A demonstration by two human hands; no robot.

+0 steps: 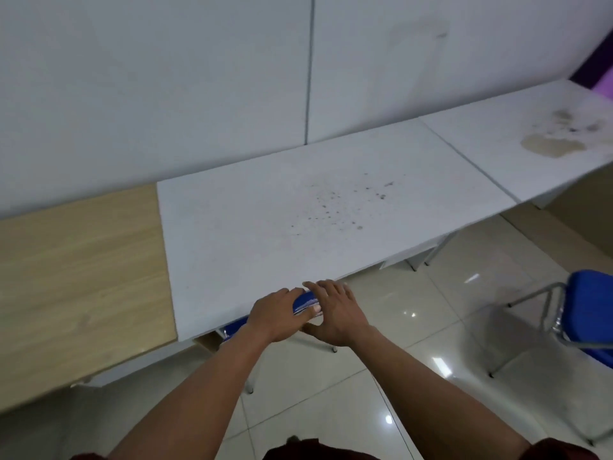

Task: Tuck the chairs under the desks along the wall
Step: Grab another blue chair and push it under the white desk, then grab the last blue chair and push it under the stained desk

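Observation:
A blue chair (pixel 306 302) sits pushed in under the white desk (pixel 298 210), with only the top of its backrest and a bit of blue below the desk edge showing. My left hand (pixel 277 315) grips the backrest top from the left. My right hand (pixel 335 313) rests on the same backrest from the right, fingers spread over it and touching the desk's front edge. A second blue chair (pixel 590 313) with a metal frame stands out on the floor at the right, away from the stained white desk (pixel 517 144).
A wood-topped desk (pixel 79 270) adjoins the white one on the left. All desks stand against a pale wall (pixel 199 78). Glossy tiled floor (pixel 398 376) lies between me and the desks. Desk legs (pixel 441 247) show under the right side.

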